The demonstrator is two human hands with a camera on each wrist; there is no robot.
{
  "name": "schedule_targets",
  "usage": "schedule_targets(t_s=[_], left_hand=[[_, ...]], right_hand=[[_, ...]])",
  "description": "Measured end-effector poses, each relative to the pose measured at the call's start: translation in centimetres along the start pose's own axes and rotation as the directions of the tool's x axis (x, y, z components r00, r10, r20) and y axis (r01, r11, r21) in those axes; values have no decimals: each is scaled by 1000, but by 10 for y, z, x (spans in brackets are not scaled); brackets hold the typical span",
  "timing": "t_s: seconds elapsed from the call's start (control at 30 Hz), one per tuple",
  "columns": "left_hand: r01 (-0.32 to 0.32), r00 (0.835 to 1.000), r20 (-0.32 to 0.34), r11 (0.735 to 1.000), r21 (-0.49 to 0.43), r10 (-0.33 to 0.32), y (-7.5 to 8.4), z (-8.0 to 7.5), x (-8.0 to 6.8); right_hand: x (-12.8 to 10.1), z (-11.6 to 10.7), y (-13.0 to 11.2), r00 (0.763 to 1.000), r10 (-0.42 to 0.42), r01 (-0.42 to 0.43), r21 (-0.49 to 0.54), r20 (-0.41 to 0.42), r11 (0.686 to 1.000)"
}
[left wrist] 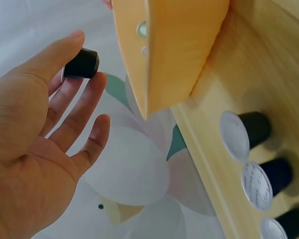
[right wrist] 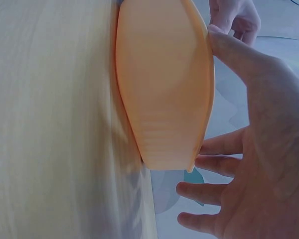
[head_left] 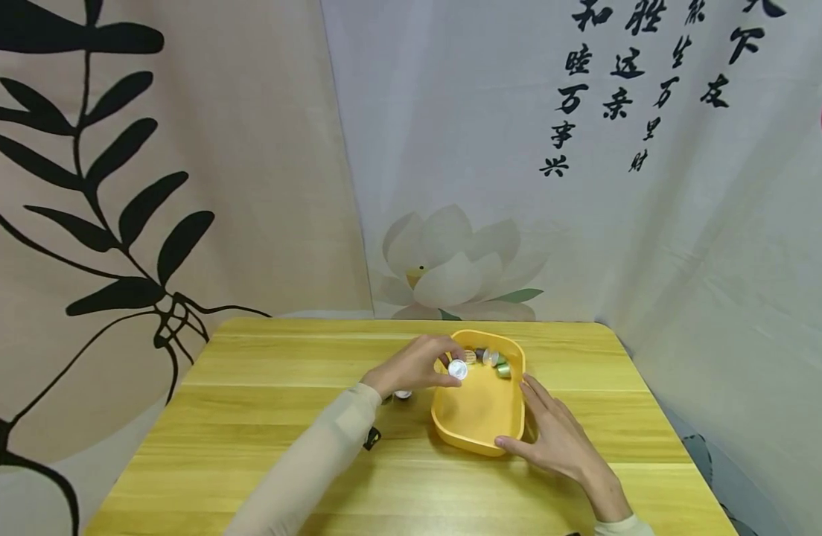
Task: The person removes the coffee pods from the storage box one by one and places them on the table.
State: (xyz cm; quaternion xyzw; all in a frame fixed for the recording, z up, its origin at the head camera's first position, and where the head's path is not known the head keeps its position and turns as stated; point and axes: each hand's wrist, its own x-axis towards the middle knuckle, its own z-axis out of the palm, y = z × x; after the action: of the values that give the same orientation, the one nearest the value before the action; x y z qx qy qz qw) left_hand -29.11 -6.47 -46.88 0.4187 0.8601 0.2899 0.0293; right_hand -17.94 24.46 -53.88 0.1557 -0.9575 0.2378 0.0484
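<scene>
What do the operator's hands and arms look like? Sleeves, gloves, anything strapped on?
Left hand and right hand: bare, no gloves or rings visible. Left sleeve: long, plain pale cream, reaching the wrist. Right sleeve: similarly pale, only its end in frame. A small black piece shows beside the left sleeve; can't tell if it's strapped on.
</scene>
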Motion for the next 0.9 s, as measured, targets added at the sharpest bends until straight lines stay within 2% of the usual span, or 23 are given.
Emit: schedule_targets(t_s=[0.33,0.57,0.9], left_hand=[[25,998,-56,1000,17,-24,-6,-13,-28],[44,992,-115,999,4,-44,-17,-20,-51],[137,976,-162,988,-65,-146,-29,-27,-81]], right_hand=[[-1,-2,-2,1000,6,-6,10,4,1000],[-1,0,-1,1000,-4,4,0,-1,1000],[-1,0,-1,1000,-4,4,7,-3,1000]])
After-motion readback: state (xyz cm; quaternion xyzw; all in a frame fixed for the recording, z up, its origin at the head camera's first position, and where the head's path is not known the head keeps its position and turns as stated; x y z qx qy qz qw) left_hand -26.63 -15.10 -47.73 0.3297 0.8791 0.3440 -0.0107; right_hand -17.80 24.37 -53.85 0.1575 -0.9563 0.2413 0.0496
